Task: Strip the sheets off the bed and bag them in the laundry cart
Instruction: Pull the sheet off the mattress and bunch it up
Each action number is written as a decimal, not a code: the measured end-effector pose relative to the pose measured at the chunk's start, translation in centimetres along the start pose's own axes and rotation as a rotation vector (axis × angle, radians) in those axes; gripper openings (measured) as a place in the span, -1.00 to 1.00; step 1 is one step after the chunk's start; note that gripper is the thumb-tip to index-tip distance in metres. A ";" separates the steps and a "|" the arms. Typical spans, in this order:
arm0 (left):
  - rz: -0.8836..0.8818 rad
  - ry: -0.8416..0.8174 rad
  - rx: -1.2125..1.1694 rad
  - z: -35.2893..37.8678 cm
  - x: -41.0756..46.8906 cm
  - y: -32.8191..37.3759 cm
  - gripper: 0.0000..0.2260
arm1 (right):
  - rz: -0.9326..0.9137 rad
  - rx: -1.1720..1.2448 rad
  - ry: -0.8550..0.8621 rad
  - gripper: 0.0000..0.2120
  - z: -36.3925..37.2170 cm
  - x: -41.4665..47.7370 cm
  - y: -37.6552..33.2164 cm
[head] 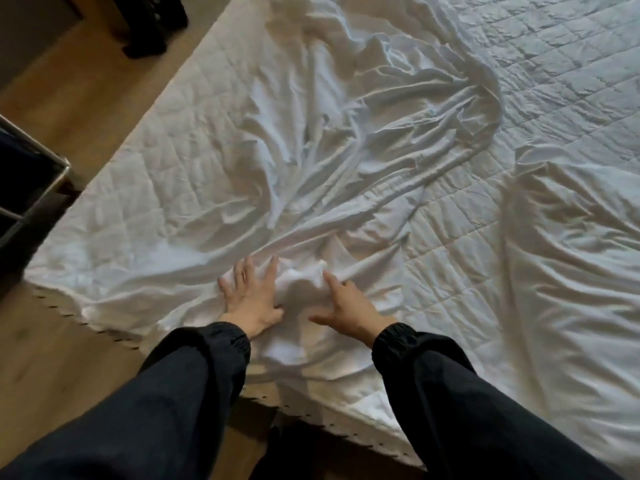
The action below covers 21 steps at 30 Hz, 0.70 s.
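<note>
Fingers (272, 273) of the left hand (251, 301) spread wide and flat on the crumpled sheet (346, 133), low in the middle, probably to bunch it up. The right hand (348, 308) touches it too, but its grip is hidden. The laundry cart (38, 188) waits at the left edge.

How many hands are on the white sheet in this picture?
2. The left hand lies spread on the bunched sheet; the right hand touches it just to the right.
</note>
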<state>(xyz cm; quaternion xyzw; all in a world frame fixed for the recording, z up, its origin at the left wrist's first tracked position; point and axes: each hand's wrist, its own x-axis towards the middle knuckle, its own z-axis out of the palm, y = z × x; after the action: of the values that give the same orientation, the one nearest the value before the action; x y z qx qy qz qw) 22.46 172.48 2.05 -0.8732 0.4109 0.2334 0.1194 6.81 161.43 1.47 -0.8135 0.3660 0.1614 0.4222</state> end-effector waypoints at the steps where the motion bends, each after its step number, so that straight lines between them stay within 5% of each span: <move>1: -0.032 -0.023 0.001 0.2 0.1 -1.7 -0.06 | 0.023 -0.020 0.023 -0.22 1.1 0.3 -1.2; 4: -0.166 -0.073 -0.070 0.5 0.5 -6.4 -0.10 | 0.070 -0.133 0.157 -0.63 3.5 1.0 -3.7; 7: 0.006 -0.001 -0.198 1.0 0.1 -8.6 -0.53 | 0.148 -0.112 0.292 -0.82 4.1 0.6 -4.8; 11: 0.184 0.039 -0.414 -0.5 -1.9 -5.1 -0.74 | 0.322 0.093 0.505 -0.79 3.1 -1.6 -4.9; 14: 0.150 -0.008 -0.887 -2.2 -3.5 0.1 -0.75 | 0.414 0.445 0.615 -0.75 1.9 -3.2 -4.8; 18: -0.125 -0.088 -1.320 -3.7 -4.4 6.4 -0.71 | 0.113 0.715 0.476 -0.55 1.7 -6.4 -5.0; 21: -0.248 -0.142 -1.438 -4.5 -4.8 8.1 -0.82 | -0.059 0.628 0.375 -0.39 1.9 -8.6 -4.7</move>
<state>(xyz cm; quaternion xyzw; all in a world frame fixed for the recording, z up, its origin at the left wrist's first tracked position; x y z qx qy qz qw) 14.98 168.72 8.20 -0.7587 0.0456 0.4862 -0.4311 4.47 168.65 7.92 -0.6700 0.4449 -0.1230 0.5813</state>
